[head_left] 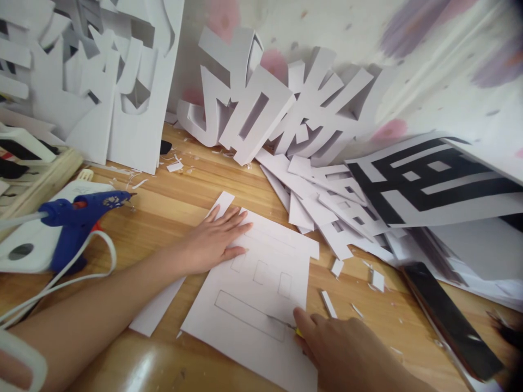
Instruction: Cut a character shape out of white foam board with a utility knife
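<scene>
Currently, left grip [210, 239] spread across sheet's [253, 283] upper-left edge; right grip [339, 343] pinching cutter [298, 331] near right edge, tabletop [343, 294] beyond.

Soft, fairly bright light covers the worktop [161, 204], with pale glare near its front edge, left of centre. Shadows are faint. Thin lines on the white sheet [257, 294] read clearly; outer areas look stretched and smeared, dark at upper right.

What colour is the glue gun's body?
The glue gun's body is blue, showing best in the head view.
</scene>
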Available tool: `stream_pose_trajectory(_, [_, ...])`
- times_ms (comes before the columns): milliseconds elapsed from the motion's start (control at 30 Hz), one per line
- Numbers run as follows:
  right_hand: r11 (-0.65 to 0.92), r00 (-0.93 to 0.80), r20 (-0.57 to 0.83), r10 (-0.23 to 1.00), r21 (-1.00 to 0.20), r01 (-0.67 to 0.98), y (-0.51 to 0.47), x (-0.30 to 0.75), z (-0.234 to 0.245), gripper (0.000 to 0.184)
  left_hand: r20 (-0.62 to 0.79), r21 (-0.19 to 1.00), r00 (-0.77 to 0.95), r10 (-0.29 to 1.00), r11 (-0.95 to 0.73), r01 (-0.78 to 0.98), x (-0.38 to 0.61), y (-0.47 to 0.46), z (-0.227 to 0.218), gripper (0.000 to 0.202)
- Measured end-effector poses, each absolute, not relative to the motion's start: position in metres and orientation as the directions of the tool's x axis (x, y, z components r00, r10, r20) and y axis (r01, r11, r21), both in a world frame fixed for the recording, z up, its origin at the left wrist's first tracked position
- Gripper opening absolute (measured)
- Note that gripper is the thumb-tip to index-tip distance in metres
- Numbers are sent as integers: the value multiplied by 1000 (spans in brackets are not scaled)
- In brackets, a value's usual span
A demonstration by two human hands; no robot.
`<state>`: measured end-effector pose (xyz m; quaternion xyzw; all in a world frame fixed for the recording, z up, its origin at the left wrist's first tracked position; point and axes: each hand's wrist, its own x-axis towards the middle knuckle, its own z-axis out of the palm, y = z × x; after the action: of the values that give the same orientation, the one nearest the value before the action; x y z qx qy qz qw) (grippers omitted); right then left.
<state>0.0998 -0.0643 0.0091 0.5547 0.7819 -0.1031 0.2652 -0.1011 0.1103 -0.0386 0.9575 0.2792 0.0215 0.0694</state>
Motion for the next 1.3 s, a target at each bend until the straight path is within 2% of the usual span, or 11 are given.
stream_pose_trajectory(533, [359, -239, -457, 857, 197, 912, -76, 111, 5, 16, 8, 161, 843, 538, -833, 530, -101, 111, -39, 60])
stream_pose_trajectory(667, [341, -209, -512, 833, 179, 923, -76, 110, 12, 12, 1, 159, 843, 538, -832, 531, -101, 111, -39, 61])
stream_pose_trajectory(833, [320, -166, -585, 794, 171, 932, -71, 107, 26, 30, 24, 160, 843, 537, -835, 527, -102, 111, -40, 61])
stream_pose_trajectory(900, [329, -186, -552, 813, 171, 929, -71, 107, 28, 32, 23, 160, 843, 537, -835, 527, -101, 111, -40, 61])
stream_pose_trajectory(1100, [352, -250, -436, 864, 171, 920, -77, 112, 22, 23, 21, 155, 843, 538, -834, 529, -102, 111, -41, 61])
stream_pose_trajectory(1300, [367, -283, -364, 888, 186, 912, -83, 119, 10, 25, 44, 147, 842, 538, -837, 527, -102, 110, -43, 61])
